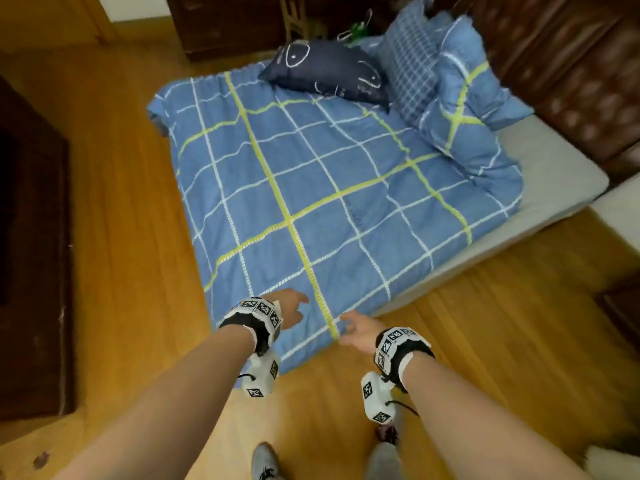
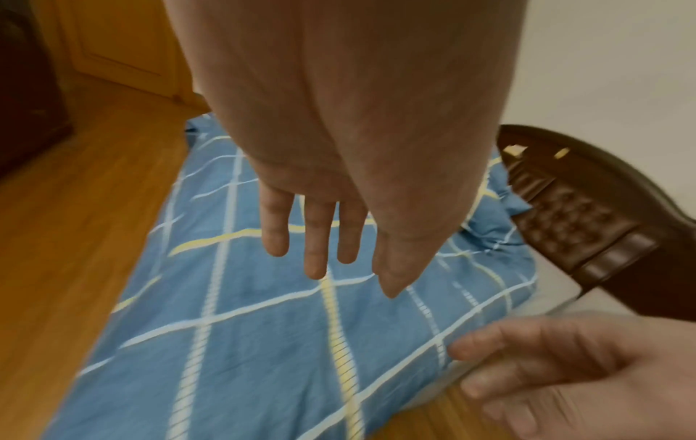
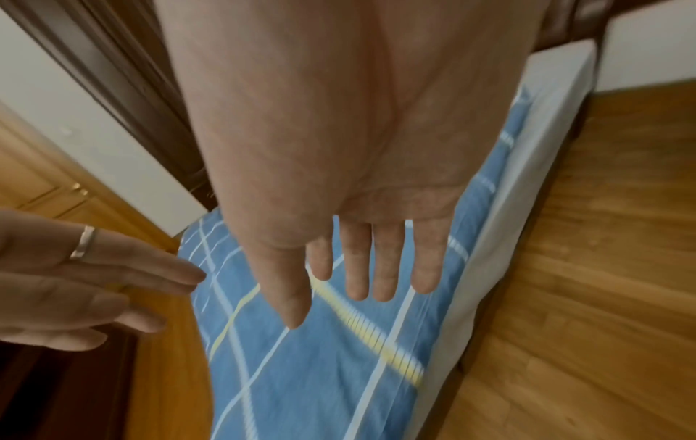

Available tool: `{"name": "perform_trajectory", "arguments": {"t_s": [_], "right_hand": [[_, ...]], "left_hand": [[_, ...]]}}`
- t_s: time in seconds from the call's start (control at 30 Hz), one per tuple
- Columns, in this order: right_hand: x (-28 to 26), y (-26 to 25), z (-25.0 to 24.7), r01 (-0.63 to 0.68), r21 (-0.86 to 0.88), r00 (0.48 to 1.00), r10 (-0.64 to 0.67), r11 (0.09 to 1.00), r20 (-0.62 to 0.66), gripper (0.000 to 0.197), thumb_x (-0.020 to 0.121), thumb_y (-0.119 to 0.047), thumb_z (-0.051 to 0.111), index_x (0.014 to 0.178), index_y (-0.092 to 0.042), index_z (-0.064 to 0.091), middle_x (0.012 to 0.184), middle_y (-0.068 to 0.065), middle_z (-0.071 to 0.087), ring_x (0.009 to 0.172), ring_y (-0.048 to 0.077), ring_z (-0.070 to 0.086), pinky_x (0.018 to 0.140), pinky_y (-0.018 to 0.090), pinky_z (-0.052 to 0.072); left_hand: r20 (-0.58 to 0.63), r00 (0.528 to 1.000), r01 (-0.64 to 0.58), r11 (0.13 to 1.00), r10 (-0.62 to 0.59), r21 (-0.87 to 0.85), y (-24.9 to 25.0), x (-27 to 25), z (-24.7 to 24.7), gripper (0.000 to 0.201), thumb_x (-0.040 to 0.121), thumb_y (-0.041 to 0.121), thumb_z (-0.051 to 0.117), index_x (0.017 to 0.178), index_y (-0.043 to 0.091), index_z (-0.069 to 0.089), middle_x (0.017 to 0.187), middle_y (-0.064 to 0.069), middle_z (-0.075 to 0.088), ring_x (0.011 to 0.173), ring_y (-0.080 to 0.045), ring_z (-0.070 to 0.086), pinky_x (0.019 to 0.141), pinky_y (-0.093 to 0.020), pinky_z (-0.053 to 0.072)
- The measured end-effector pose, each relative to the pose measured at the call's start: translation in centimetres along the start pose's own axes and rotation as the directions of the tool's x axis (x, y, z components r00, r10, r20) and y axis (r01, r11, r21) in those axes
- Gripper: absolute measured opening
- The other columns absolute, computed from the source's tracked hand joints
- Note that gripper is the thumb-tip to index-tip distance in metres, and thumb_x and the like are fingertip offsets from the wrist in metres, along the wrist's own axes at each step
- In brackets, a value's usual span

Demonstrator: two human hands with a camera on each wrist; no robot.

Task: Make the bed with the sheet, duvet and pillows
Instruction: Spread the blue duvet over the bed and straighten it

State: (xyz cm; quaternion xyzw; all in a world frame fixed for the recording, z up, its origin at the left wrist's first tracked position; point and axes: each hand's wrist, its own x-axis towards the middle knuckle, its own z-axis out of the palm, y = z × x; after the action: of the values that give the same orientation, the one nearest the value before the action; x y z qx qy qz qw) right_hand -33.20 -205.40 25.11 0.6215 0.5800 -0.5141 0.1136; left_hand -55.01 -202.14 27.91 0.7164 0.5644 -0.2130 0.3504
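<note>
A blue duvet (image 1: 311, 188) with white and yellow-green checks lies spread over the bed, its foot end hanging near the floor. At the head sit a dark navy pillow (image 1: 325, 72), a small-check blue pillow (image 1: 408, 64) and a matching blue pillow (image 1: 464, 95). A strip of grey sheet (image 1: 547, 174) shows along the right side. My left hand (image 1: 292, 306) hovers over the duvet's foot edge with fingers straight (image 2: 312, 238). My right hand (image 1: 356, 329) hangs just right of it, fingers straight (image 3: 373, 262), holding nothing.
Wooden floor (image 1: 121, 202) surrounds the bed. A dark tufted headboard (image 1: 571, 64) stands at the back right. A dark cabinet (image 1: 31, 254) stands at the left, another dark piece (image 1: 225, 22) beyond the bed. My feet (image 1: 265, 462) stand at the bed's foot.
</note>
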Motion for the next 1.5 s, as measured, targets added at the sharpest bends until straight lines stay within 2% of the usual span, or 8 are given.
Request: {"name": "perform_trajectory", "arguments": {"t_s": [0.13, 0.27, 0.43, 0.57, 1.0, 1.23, 1.37, 1.5], "right_hand": [[-5.3, 6.5, -11.2, 0.008, 0.071, 0.990, 0.002, 0.997, -0.139, 0.055, 0.094, -0.019, 0.062, 0.145, -0.014, 0.041, 0.138, 0.007, 0.054, 0.126, 0.021, 0.052, 0.081, 0.011, 0.034], [-9.0, 15.2, -21.9, -0.017, 0.123, 0.958, 0.052, 0.992, -0.283, 0.058, 0.093, -0.029, 0.063, 0.146, -0.020, 0.041, 0.143, 0.003, 0.052, 0.128, 0.021, 0.052, 0.104, 0.026, 0.039], [-11.1, 24.8, -33.5, -0.032, 0.160, 0.919, 0.092, 0.987, -0.384, 0.056, 0.087, -0.034, 0.066, 0.139, -0.025, 0.047, 0.133, 0.001, 0.059, 0.117, 0.019, 0.058, 0.102, 0.034, 0.046], [-9.4, 29.6, -40.9, -0.028, 0.235, 0.910, 0.122, 0.972, -0.396, 0.057, 0.091, -0.033, 0.064, 0.143, -0.023, 0.043, 0.140, 0.003, 0.053, 0.125, 0.023, 0.053, 0.105, 0.035, 0.043], [4.7, 41.6, -68.2, -0.149, 0.276, 0.893, 0.249, 0.950, -0.376, 0.053, 0.093, -0.042, 0.061, 0.139, -0.020, 0.047, 0.141, 0.007, 0.054, 0.126, 0.025, 0.053, 0.109, 0.036, 0.040], [13.4, 44.3, -82.9, -0.162, 0.174, 0.905, 0.217, 0.971, -0.367, 0.040, 0.096, -0.037, 0.055, 0.133, -0.020, 0.052, 0.131, 0.007, 0.060, 0.118, 0.025, 0.057, 0.099, 0.029, 0.041], [22.5, 45.8, -91.6, -0.087, 0.071, 0.947, 0.105, 0.994, -0.303, 0.040, 0.095, -0.030, 0.058, 0.133, -0.018, 0.052, 0.129, 0.006, 0.062, 0.113, 0.023, 0.059, 0.099, 0.027, 0.044], [31.7, 46.6, -99.8, -0.006, 0.008, 0.978, 0.007, 1.000, -0.210, 0.056, 0.088, -0.031, 0.067, 0.137, -0.015, 0.045, 0.131, 0.007, 0.058, 0.114, 0.025, 0.058, 0.101, 0.033, 0.045]], "left_hand": [[-0.096, 0.989, -0.101, 0.992, 0.109, 0.079, 12.8, 3.1, -7.3, 0.051, 0.097, 0.031, 0.049, 0.147, 0.024, 0.036, 0.152, -0.006, 0.035, 0.137, -0.027, 0.040, 0.111, -0.038, 0.035], [-0.176, 0.966, -0.167, 0.977, 0.190, 0.135, 25.7, 6.6, -12.3, 0.049, 0.096, 0.032, 0.048, 0.144, 0.028, 0.039, 0.149, -0.005, 0.040, 0.131, -0.027, 0.046, 0.107, -0.040, 0.040], [-0.182, 0.954, -0.210, 0.965, 0.237, 0.155, 38.9, 11.6, -15.4, 0.049, 0.096, 0.034, 0.047, 0.144, 0.029, 0.038, 0.150, -0.005, 0.038, 0.133, -0.027, 0.043, 0.109, -0.042, 0.038], [-0.168, 0.958, -0.206, 0.966, 0.232, 0.159, 45.0, 17.4, -17.7, 0.050, 0.094, 0.035, 0.050, 0.143, 0.030, 0.040, 0.149, -0.004, 0.040, 0.130, -0.027, 0.047, 0.107, -0.042, 0.040], [-0.121, 0.979, -0.168, 0.986, 0.166, -0.003, 57.5, 44.4, -29.5, 0.054, 0.093, 0.039, 0.054, 0.143, 0.027, 0.040, 0.146, -0.004, 0.045, 0.130, -0.026, 0.047, 0.107, -0.039, 0.040], [-0.197, 0.972, -0.153, 0.980, 0.127, -0.125, 64.8, 55.5, -38.5, 0.066, 0.090, 0.041, 0.055, 0.149, 0.029, 0.028, 0.150, -0.005, 0.040, 0.132, -0.026, 0.046, 0.109, -0.039, 0.038], [-0.238, 0.971, -0.050, 0.957, -0.020, -0.287, 67.2, 63.1, -42.5, 0.077, 0.090, 0.052, 0.054, 0.151, 0.022, 0.019, 0.152, -0.009, 0.035, 0.134, -0.029, 0.043, 0.110, -0.043, 0.035], [-0.277, 0.921, 0.135, 0.893, -0.273, -0.430, 69.2, 69.8, -45.6, 0.084, 0.085, 0.063, 0.051, 0.149, 0.021, 0.018, 0.149, -0.010, 0.035, 0.129, -0.033, 0.047, 0.103, -0.049, 0.042]]}}
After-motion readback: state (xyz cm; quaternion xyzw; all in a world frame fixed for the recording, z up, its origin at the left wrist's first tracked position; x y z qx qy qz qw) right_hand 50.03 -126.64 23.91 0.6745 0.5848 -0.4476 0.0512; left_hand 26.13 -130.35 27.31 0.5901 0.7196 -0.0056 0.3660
